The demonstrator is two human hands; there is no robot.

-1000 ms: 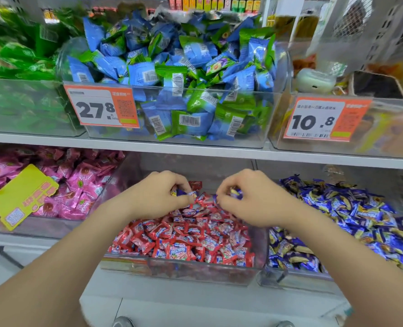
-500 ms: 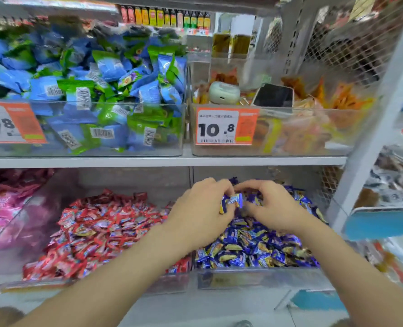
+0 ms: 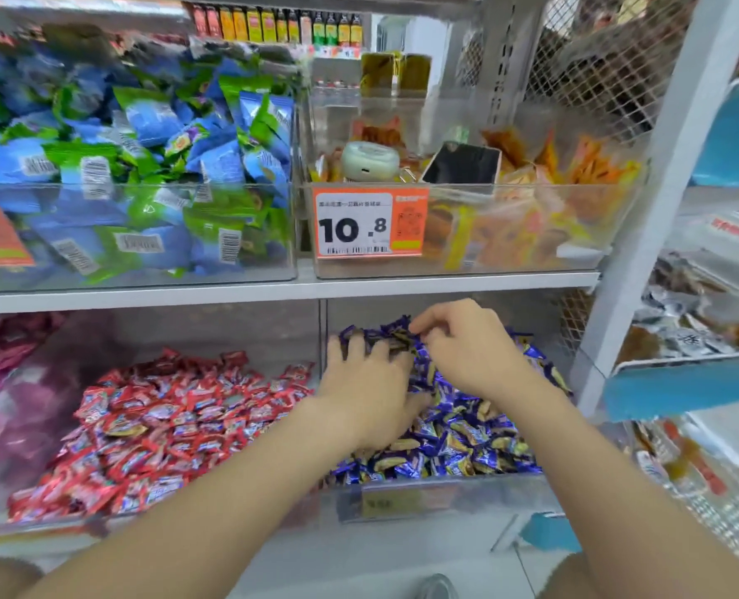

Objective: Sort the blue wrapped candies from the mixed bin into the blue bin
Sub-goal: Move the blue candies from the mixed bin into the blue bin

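**Head view (the only view).** Both hands are inside the blue bin (image 3: pixel 445 497) on the lower shelf (image 3: pixel 229 296), which stands just right of the mixed bin (image 3: pixel 112 523) with its red candies (image 3: pixel 177 419).

- **Left hand** (image 3: pixel 370 384): it lies flat with fingers spread, pressing on the heap of blue candies (image 3: pixel 467 440). Its grip is released.
- **Right hand** (image 3: pixel 467 345): it is just beside the left, toward the back of the heap, with its fingers curled down onto the wrappers. Whether it still pinches a candy cannot be told, because the fingertips sit among the wrappers.

**Change.**
- One second earlier, both hands were picking in the mixed bin.
- Half a second earlier, they held a blue candy between them over the blue bin.
- Now no candy shows between the hands, and the left palm is down on the heap.

**Meaning (a judgement).** The carried candy has probably joined the blue heap, so this transfer is finished or nearly so. The next reach would go back left to the mixed bin. Blur hides whether any blue pieces remain among the red.
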